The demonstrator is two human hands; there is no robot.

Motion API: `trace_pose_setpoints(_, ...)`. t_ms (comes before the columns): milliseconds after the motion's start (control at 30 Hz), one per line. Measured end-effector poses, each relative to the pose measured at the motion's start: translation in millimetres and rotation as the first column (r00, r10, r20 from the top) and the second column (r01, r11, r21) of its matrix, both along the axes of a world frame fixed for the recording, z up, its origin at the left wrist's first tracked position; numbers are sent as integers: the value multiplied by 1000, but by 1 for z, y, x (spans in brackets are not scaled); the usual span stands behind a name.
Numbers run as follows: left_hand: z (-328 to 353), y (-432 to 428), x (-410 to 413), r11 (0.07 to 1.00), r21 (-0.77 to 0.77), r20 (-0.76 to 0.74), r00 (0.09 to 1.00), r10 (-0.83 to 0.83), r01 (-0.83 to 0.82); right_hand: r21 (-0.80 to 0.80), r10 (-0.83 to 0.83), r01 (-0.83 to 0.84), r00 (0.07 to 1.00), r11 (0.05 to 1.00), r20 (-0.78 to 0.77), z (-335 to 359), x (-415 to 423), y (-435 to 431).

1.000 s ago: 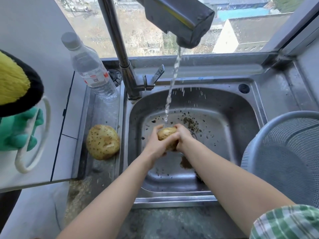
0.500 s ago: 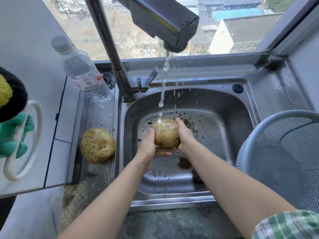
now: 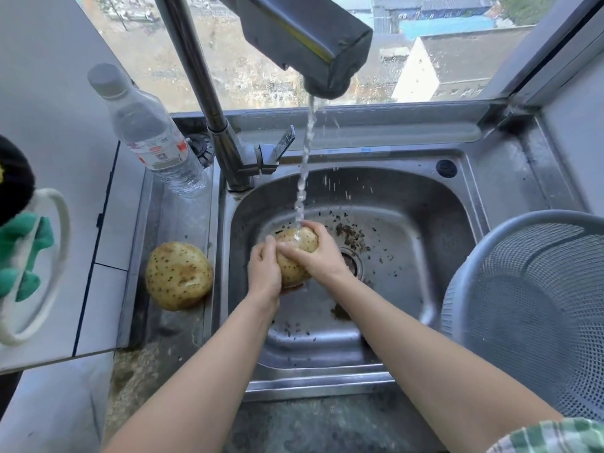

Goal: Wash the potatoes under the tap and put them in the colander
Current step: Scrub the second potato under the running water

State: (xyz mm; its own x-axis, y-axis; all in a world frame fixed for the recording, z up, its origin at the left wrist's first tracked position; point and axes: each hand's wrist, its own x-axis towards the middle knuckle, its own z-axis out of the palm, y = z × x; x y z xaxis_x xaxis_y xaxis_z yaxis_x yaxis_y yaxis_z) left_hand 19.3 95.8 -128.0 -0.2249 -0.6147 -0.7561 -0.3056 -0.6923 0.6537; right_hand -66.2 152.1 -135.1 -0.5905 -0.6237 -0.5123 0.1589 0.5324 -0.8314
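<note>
A speckled yellow potato (image 3: 299,243) is held over the steel sink (image 3: 408,204), right under the water stream from the tap (image 3: 313,44). My left hand (image 3: 264,273) grips its left side and underside. My right hand (image 3: 318,253) curls over its top and right side, thumb across the front. A second, larger potato (image 3: 178,276) lies on the wet ledge left of the sink. The grey mesh colander (image 3: 529,308) stands at the right with nothing visible inside it.
A clear plastic water bottle (image 3: 150,138) leans behind the loose potato, beside the tap's base and lever (image 3: 277,148). Dark dirt specks litter the sink around the drain (image 3: 351,261). A green glove (image 3: 19,253) hangs at the far left by the white cupboard.
My hands have shifted round the potato while rubbing it under the stream; my right hand now covers its top and my left has slid lower along its side.
</note>
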Motion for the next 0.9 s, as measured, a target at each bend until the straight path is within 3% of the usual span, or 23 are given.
trace_pose_setpoints(167,0,5,-8,996,-91,70,998,-8,14,32,-205,207,977,978,-62,1,-1,-12)
trace_pose_setpoints(300,-1,-8,-6,998,25,101,993,63,-66,-108,59,-60,998,992,-18,-6,1,1)
trace_pose_setpoints(367,0,-12,-4,991,116,100,993,60,-71,-154,62,-61,998,986,0,-5,-1,4)
trace_pose_setpoints(433,6,-8,-5,977,206,93,995,33,-52,-184,-111,135,984,974,139,-4,-7,1)
trace_pose_setpoints(500,12,-4,-7,955,297,79,997,5,-28,-155,-257,352,864,923,433,-5,-11,-2)
trace_pose_setpoints(567,14,-5,-6,912,410,64,997,-45,14,-129,-257,410,755,903,603,-9,-13,2)
trace_pose_setpoints(633,16,-7,-2,884,445,46,982,-181,142,-76,-269,397,739,915,617,-10,-13,3)
trace_pose_setpoints(733,16,-3,2,866,329,40,910,-412,378,137,-455,498,602,856,656,-4,-21,-1)
trace_pose_setpoints(833,18,5,2,825,47,118,817,-565,563,359,-654,601,387,714,651,-3,-27,-2)
trace_pose_setpoints(900,16,6,1,777,-119,139,785,-604,619,398,-685,614,343,682,643,-5,-27,1)
